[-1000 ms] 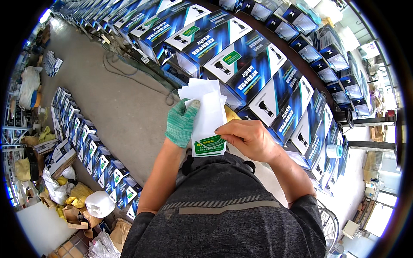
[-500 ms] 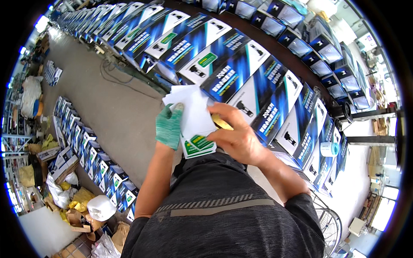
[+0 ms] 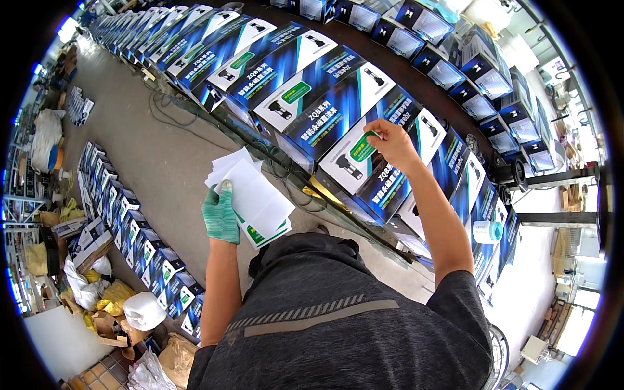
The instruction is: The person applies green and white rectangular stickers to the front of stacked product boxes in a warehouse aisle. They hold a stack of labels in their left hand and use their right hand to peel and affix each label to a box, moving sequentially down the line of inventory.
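My left hand [image 3: 220,214], in a green knit glove, is closed on a fanned stack of stickers [image 3: 259,198]. Their white backs face up, and green printed fronts peek out along the lower edge. My bare right hand [image 3: 394,143] is over a blue and white carton [image 3: 337,164] in the near row. Its thumb and fingers are pinched at the upper right corner of a green sticker [image 3: 363,148], which lies on the carton's white panel beside a pump picture. The fingers partly cover that corner. Neighbouring cartons [image 3: 281,109] farther left bear similar green stickers.
A long row of cartons runs from far left to near right on a bench [image 3: 276,159]. Stacked cartons [image 3: 426,23] stand behind. A light-blue tape roll [image 3: 487,232] rests on cartons at right. More cartons [image 3: 140,237] line the floor at left, near a white jug [image 3: 144,311].
My right hand has left the stack and reached up and right onto the carton, where a green sticker now lies. My left hand and the stack have shifted left and slightly down.
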A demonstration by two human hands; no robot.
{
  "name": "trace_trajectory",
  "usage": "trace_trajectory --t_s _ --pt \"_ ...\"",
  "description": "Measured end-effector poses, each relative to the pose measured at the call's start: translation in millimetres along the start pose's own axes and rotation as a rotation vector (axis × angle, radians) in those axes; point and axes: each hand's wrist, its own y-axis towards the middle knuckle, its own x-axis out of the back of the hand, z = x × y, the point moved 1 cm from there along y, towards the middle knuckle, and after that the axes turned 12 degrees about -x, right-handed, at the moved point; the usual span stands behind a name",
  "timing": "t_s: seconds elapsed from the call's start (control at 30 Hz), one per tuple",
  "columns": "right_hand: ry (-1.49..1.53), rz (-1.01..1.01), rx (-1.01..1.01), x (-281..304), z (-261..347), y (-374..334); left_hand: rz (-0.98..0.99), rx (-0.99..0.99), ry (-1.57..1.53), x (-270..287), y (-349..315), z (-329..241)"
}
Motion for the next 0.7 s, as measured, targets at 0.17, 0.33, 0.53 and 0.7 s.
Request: trace_trajectory --t_s 0.17,0.33,0.53,0.7 --pt "-0.051 -0.037 0.06 -9 -1 6 -0.035 -0.007 0.004 4 -10 -2" --pt "-0.372 -0.028 0.15 -18 -12 -3 -0.055 -0.005 -0.011 5 -18 -3" --pt "-0.856 -0.381 0.332 -12 0 -21 -0.064 -0.003 -0.017 6 -20 -3" --pt "-1.016 0.001 0.504 -29 -35 -50 -0.036 -0.011 -0.017 -3 -22 -9"
